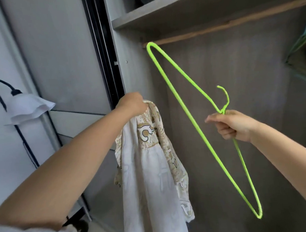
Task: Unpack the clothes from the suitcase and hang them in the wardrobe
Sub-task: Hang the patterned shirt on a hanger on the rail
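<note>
A white wall lamp (28, 109) sticks out on the far left. Next, the left hand (130, 103) grips the top of a white and gold shirt (151, 169), which hangs down by the open wardrobe (217, 77). The right hand (232, 125) is curled tight round a bright green wire hanger (193, 124), tilted, below the wooden rail (232, 24).

White-and-gold printed garment (151, 169): lower part cut by bottom edge; its top bunched inside left hand (131, 103), collar not discernible. Teal wire hangers (305, 54) at right edge: blurred, cropped, count unclear. Dark textured item on grey top shelf (161, 12): cut by upper edge, unidentifiable.
</note>
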A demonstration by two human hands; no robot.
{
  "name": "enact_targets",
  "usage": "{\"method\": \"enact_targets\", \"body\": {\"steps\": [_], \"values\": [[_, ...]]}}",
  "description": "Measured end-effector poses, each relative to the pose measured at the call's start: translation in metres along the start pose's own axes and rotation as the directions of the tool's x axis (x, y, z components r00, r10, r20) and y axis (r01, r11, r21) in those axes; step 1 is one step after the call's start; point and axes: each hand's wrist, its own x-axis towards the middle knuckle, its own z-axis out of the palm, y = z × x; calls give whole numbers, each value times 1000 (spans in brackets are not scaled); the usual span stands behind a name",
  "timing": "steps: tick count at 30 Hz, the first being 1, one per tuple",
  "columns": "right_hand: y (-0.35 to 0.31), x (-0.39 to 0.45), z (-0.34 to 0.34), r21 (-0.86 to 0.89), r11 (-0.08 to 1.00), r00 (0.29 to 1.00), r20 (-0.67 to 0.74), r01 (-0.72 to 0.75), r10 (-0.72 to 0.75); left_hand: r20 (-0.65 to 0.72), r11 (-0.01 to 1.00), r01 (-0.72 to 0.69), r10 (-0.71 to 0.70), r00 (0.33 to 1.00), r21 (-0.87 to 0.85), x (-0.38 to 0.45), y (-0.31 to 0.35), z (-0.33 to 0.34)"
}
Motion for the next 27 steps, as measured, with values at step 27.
{"method": "enact_targets", "body": {"steps": [27], "values": [[-60,3,86,-744,667,982,-90,46,-167,6,968,87,-91,996,237,-1,-68,20]]}}
